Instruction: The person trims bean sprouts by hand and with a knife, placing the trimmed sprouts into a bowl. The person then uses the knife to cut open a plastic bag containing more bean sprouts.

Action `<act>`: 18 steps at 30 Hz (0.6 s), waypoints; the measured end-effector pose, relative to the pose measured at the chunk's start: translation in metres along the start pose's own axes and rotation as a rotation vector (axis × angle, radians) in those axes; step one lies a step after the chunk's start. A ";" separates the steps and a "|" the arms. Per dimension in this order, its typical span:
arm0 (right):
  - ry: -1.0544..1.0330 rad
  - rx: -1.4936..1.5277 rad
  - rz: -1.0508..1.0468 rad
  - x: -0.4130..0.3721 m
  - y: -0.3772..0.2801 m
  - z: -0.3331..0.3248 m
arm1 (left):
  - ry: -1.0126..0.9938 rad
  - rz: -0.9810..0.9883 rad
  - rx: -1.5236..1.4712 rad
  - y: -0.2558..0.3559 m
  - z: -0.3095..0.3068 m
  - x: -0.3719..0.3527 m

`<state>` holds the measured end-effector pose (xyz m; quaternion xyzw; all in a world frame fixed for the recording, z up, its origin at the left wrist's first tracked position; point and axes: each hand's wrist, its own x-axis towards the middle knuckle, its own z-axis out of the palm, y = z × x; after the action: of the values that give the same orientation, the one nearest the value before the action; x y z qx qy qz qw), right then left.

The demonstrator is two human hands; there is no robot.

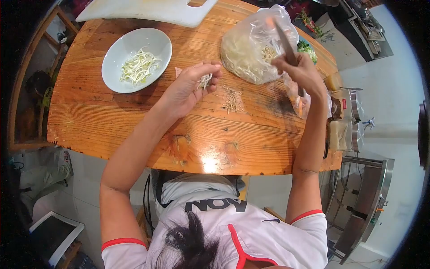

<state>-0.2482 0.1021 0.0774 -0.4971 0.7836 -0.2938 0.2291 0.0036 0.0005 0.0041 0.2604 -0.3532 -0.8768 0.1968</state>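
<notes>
My left hand (pixel 190 87) is closed around a small bunch of bean sprouts (pixel 204 81), held over the wooden table. My right hand (pixel 304 74) grips a knife (pixel 286 45), its blade tilted up and away, in front of a clear plastic bag (pixel 239 38). More sprouts (pixel 244 67) show through that bag. Left of my left hand stands a white bowl (pixel 111 69) with a loose pile of sprouts (pixel 139 66) in it. Between my hands, thin brownish trimmings (pixel 233 100) lie scattered on the tabletop.
A white cutting board (pixel 143 10) lies at the far edge of the table (pixel 80 112). Beyond my right hand are chopped greens (pixel 308 50); below it sits another plastic bag (pixel 299 105) with orange pieces. Jars (pixel 340 134) line the right side. Someone's trouser leg (pixel 47 179) shows at left.
</notes>
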 end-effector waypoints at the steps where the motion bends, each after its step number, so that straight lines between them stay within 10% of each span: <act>1: -0.046 -0.056 0.029 -0.005 -0.004 -0.003 | -0.013 0.000 0.010 -0.001 0.000 0.000; 18: -0.118 0.483 0.041 -0.043 -0.031 0.076 | -0.128 -0.052 -0.027 -0.022 0.007 -0.001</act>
<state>-0.1617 0.1133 0.0469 -0.4281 0.6859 -0.4383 0.3927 -0.0030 0.0196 -0.0069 0.2104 -0.3462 -0.9011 0.1544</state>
